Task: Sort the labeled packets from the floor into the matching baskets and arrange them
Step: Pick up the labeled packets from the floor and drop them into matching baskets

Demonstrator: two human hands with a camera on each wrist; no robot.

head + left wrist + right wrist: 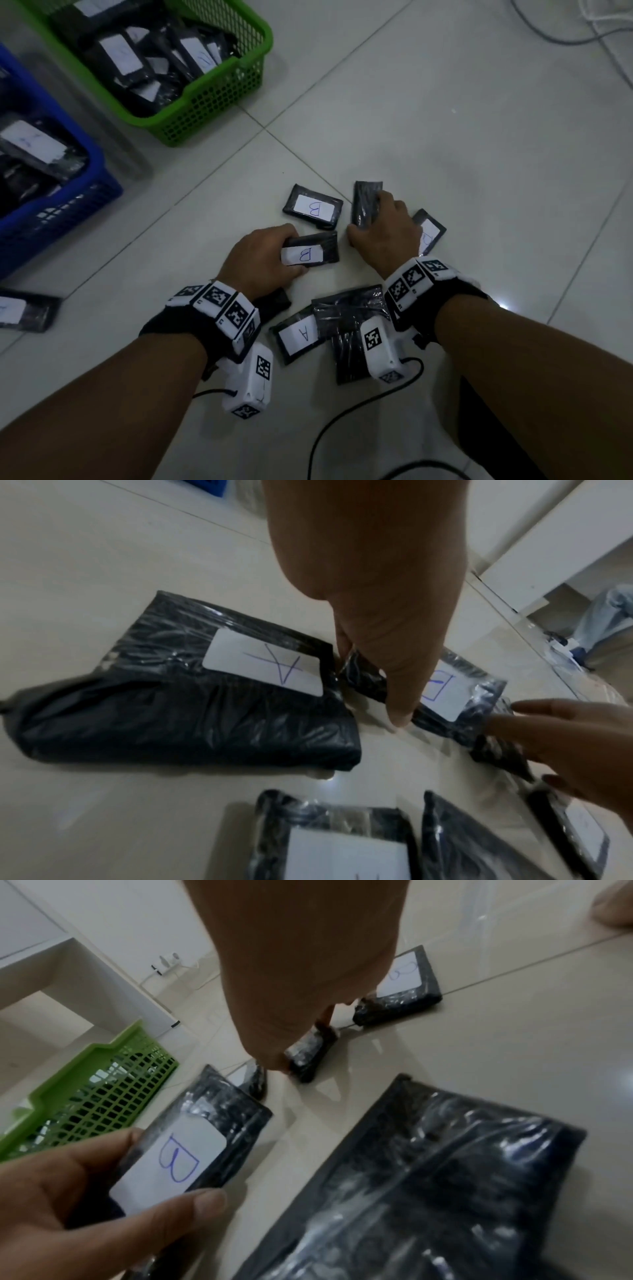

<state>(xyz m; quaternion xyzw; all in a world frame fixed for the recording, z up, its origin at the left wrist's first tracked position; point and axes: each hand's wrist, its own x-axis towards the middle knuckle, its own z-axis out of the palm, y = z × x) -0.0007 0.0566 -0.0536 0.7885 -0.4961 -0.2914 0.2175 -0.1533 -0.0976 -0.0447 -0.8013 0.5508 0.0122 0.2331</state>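
Black wrapped packets with white letter labels lie scattered on the tiled floor. My left hand grips a packet labelled B, thumb and fingers curled round its left end; the right wrist view shows the same B packet pinched there. My right hand curls over a black packet whose label does not show, fingers round its near end. Another B packet lies just beyond both hands. An A packet sits between my wrists. The green basket and the blue basket hold several packets.
A labelled packet lies partly under my right hand. A plain black packet overlaps the A packet. One more packet lies at the far left. Cables trail across the floor near me.
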